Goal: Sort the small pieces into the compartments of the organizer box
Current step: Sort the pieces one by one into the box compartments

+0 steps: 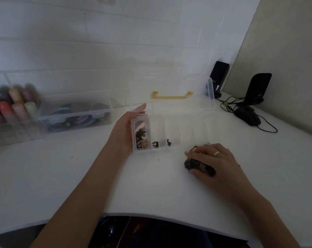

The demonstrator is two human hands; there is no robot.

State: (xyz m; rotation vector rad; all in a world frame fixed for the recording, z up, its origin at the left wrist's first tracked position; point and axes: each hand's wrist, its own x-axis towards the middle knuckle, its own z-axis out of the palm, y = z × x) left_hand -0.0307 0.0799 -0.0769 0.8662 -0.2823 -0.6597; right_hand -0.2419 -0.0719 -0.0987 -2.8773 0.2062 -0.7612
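At the centre of the frame, the left hand [123,130] is gripping the left end of the clear plastic compartmented organizer box [162,133], lid standing open. Lower right, the right hand [212,161] is resting with curled fingers on a pile of small dark pieces [196,164] on the white table [80,176].
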